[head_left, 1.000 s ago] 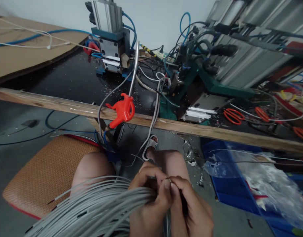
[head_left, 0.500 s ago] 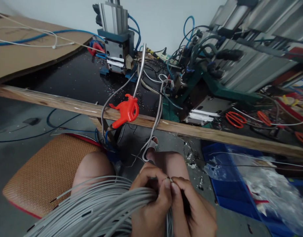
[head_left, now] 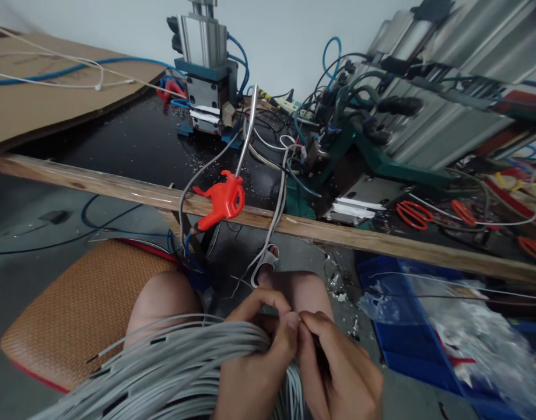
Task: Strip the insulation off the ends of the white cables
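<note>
Not much has changed since a second ago. The view has drifted a touch and both hands sit a little lower, with the left fingers arched further over the wires.

Going left to right, there's the woven orange-brown chair seat point(head_left: 84, 303) at the left. The bundle of thin grey wires point(head_left: 175, 361) fans across the person's lap from there, and some strands show short black marks near their ends. The left hand point(head_left: 254, 361) is closed over the bundle where it narrows, thumb and forefinger pinched at the top. The right hand point(head_left: 337, 373) meets it fingertip to fingertip, pinching what looks like a single strand. The bit between the fingertips is too small to make out.

Above the hands, the red plastic blow gun with a metal nozzle point(head_left: 221, 201) rests on the wooden bench edge point(head_left: 119, 186). Further right, red-handled scissors point(head_left: 412, 213) lie on the bench, and the blue plastic bin point(head_left: 390, 344) of clear bags sits on the floor.

If I were doing this, I'd keep the left hand snug so the bundle can't splay. I'd let the right work only one strand, close to its end, and draw it along the lay of the others, not across them, so nothing tangles.
</note>
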The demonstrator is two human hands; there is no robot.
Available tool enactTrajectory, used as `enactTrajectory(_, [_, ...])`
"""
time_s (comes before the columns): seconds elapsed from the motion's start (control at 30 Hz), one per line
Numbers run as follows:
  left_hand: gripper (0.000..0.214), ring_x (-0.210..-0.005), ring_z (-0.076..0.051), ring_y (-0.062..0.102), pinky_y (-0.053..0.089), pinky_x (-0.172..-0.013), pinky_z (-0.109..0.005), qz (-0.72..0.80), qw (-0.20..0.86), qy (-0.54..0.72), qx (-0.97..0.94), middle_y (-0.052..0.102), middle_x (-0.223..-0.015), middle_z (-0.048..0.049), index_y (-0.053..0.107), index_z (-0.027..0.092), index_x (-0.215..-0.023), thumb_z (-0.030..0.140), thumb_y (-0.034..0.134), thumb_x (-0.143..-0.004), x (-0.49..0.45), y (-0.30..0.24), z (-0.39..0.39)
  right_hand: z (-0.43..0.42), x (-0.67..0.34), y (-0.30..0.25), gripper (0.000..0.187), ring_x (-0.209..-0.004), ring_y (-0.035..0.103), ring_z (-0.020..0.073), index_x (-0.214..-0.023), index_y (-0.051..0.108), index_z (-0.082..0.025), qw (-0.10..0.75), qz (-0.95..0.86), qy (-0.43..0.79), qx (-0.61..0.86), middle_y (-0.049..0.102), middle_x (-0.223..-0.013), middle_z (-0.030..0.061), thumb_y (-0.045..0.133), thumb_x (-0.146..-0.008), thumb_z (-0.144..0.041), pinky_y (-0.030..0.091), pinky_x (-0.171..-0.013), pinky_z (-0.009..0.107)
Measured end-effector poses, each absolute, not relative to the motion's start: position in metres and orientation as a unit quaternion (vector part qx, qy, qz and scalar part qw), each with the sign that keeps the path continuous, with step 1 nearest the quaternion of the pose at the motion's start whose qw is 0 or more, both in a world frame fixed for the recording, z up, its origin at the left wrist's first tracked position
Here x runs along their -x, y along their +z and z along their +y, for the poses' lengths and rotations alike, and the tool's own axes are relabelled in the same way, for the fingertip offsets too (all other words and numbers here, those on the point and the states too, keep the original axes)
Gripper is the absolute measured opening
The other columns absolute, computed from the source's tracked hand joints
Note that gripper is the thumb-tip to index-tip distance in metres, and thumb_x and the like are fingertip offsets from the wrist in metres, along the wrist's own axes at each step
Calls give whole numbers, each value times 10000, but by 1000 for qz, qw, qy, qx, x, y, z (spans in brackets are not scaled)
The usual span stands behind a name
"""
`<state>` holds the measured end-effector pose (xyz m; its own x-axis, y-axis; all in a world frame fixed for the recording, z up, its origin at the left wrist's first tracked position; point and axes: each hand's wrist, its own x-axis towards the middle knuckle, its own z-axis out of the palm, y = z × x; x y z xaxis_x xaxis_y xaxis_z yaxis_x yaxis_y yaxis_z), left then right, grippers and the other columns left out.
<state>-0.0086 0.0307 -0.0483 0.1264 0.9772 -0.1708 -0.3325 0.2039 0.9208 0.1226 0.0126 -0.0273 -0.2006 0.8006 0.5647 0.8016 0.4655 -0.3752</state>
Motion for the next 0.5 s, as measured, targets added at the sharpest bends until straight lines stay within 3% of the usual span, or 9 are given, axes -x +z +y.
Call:
enactTrajectory(0.27, [303, -552, -139, 491, 404, -526, -220, 519, 573, 568, -282, 563, -592, 31, 670, 221, -720, 461, 760, -882, -13, -39, 24, 4, -97, -46, 152, -743, 790, 113, -1080, 689, -200, 429, -673, 8, 603, 804, -902, 10, 543, -1057, -166, 603, -737, 148])
enactTrajectory(0.37, [324, -533, -130, 473, 404, -498, -210, 489, 626, 550, -255, 559, -599, 33, 665, 211, -739, 483, 820, -821, -5, -43, 32, 6, -109, -36, 248, -818, 799, 123, -1210, 695, -204, 424, -705, 77, 563, 815, -1010, 29, 548, -1031, -116, 627, -769, 147])
enactTrajectory(0.5, [372, -441, -82, 290, 291, -419, -188, 419, 736, 509, -155, 426, -514, 83, 617, 208, -712, 468, 880, -750, 8, -40, 44, 9, -142, -9, 402, -788, 797, 120, -1382, 661, -299, 347, -777, 178, 494, 822, -1032, -13, 536, -1032, -145, 662, -758, 161])
